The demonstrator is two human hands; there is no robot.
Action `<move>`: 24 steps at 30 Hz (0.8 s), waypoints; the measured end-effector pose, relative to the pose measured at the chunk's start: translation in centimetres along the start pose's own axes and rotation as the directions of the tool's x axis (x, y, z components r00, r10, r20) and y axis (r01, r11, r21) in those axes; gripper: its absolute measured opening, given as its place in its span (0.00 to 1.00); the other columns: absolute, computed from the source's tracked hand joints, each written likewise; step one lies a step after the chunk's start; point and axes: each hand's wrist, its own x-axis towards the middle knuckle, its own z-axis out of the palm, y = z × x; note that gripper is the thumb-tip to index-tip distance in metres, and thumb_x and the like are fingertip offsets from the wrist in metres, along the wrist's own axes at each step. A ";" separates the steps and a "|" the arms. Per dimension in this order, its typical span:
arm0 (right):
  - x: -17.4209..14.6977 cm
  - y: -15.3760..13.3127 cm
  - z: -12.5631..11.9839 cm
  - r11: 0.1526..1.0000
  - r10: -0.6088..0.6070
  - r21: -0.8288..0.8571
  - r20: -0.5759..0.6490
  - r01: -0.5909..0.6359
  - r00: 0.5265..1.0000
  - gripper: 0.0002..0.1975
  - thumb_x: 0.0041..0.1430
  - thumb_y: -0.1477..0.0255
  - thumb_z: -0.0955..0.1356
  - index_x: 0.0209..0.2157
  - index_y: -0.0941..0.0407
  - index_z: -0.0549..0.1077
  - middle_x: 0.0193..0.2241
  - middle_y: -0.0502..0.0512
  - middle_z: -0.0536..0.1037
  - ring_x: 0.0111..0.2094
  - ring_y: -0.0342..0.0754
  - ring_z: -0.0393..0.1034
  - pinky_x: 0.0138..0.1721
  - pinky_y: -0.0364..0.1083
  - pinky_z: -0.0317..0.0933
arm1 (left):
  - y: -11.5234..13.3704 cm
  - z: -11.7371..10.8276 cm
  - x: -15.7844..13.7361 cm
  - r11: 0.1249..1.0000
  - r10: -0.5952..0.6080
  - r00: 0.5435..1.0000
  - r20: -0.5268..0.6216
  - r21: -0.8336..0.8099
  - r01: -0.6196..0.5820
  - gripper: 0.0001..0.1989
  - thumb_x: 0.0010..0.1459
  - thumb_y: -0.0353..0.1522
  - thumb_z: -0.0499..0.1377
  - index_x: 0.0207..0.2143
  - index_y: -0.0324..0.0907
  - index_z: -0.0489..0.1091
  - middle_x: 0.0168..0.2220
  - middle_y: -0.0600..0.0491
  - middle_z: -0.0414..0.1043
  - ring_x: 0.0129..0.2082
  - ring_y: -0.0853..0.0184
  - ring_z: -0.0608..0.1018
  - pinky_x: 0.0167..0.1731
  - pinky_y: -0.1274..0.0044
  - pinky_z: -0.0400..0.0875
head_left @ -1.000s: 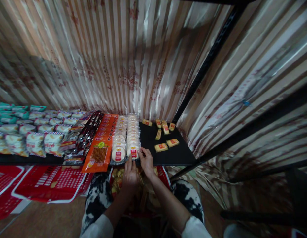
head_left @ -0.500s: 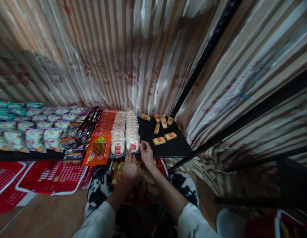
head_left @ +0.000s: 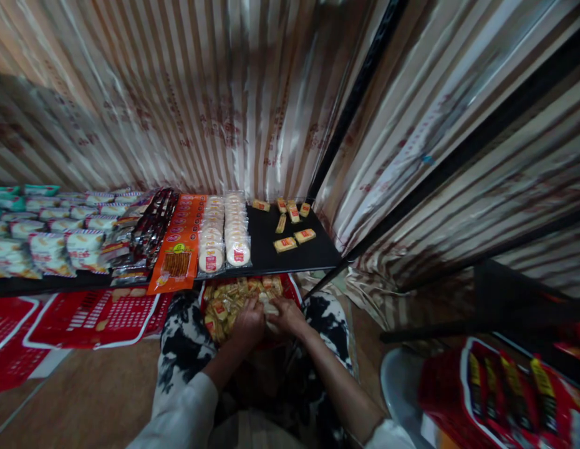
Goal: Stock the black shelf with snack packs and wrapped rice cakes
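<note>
My left hand (head_left: 249,321) and my right hand (head_left: 286,316) are together over a red basket (head_left: 295,293) between my knees. Both have their fingers closed around a pale wrapped rice cracker packet (head_left: 269,308), partly covered by the fingers. Under and beside them, many small yellow wrapped biscuits (head_left: 229,296) fill the basket. Just beyond, at the front edge of a black shelf (head_left: 299,260), lie two rows of round white rice cracker packets (head_left: 237,251). Several yellow biscuit packets (head_left: 285,244) are scattered on the shelf's right part.
Left along the shelf are an orange snack bag (head_left: 173,262), dark wrapped packets (head_left: 147,234) and white snack packs (head_left: 87,249). Red baskets (head_left: 98,321) stand below. A black pole (head_left: 350,112) rises at the shelf's right corner. Another red basket (head_left: 439,386) sits lower right by a grey stool (head_left: 397,380).
Both hands have drawn back from the front of the rice cracker row and dropped into the basket, where they now hold a pale packet. The view has shifted slightly right and down.
</note>
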 end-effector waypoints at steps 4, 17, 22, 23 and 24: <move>-1.2 -0.3 0.2 0.995 -0.013 -0.095 0.044 0.018 0.999 0.20 0.47 0.77 0.68 0.45 0.56 0.72 0.46 0.58 0.74 0.48 0.51 0.66 0.49 0.46 0.56 | 0.2 0.5 -0.9 0.998 -0.017 0.996 0.083 -0.060 0.022 0.16 0.55 0.26 0.49 0.44 0.34 0.70 0.51 0.41 0.67 0.52 0.60 0.68 0.53 0.72 0.61; -0.7 -3.2 -3.6 0.976 -0.214 0.042 -0.022 0.214 0.977 0.17 0.54 0.77 0.63 0.46 0.54 0.73 0.42 0.57 0.77 0.47 0.50 0.68 0.48 0.45 0.57 | -0.9 -0.5 -0.8 0.888 -0.215 0.976 -0.029 -0.421 0.183 0.17 0.53 0.27 0.49 0.44 0.39 0.67 0.44 0.45 0.71 0.46 0.62 0.71 0.49 0.69 0.63; 0.2 -3.9 -4.5 0.952 -0.200 0.222 -0.078 0.213 0.977 0.27 0.49 0.75 0.68 0.53 0.54 0.66 0.44 0.56 0.76 0.43 0.50 0.70 0.45 0.46 0.61 | -2.1 -1.3 -0.6 0.684 -0.415 0.909 -0.044 -0.674 0.280 0.07 0.53 0.30 0.51 0.31 0.41 0.68 0.29 0.52 0.72 0.32 0.65 0.74 0.38 0.72 0.67; 0.3 -3.9 -4.5 0.945 -0.179 0.263 -0.083 0.195 0.980 0.28 0.48 0.74 0.69 0.54 0.54 0.65 0.43 0.56 0.76 0.42 0.49 0.71 0.44 0.46 0.61 | -2.4 -1.4 -0.6 0.643 -0.438 0.898 -0.038 -0.711 0.284 0.06 0.53 0.30 0.51 0.30 0.41 0.68 0.27 0.53 0.72 0.30 0.66 0.73 0.35 0.74 0.68; 0.4 -3.9 -4.4 0.937 -0.160 0.302 -0.085 0.179 0.983 0.29 0.48 0.74 0.69 0.55 0.54 0.64 0.42 0.55 0.76 0.40 0.49 0.71 0.43 0.46 0.62 | -2.8 -1.5 -0.5 0.618 -0.449 0.893 -0.034 -0.733 0.283 0.06 0.53 0.30 0.51 0.29 0.41 0.67 0.25 0.54 0.71 0.27 0.68 0.73 0.32 0.76 0.68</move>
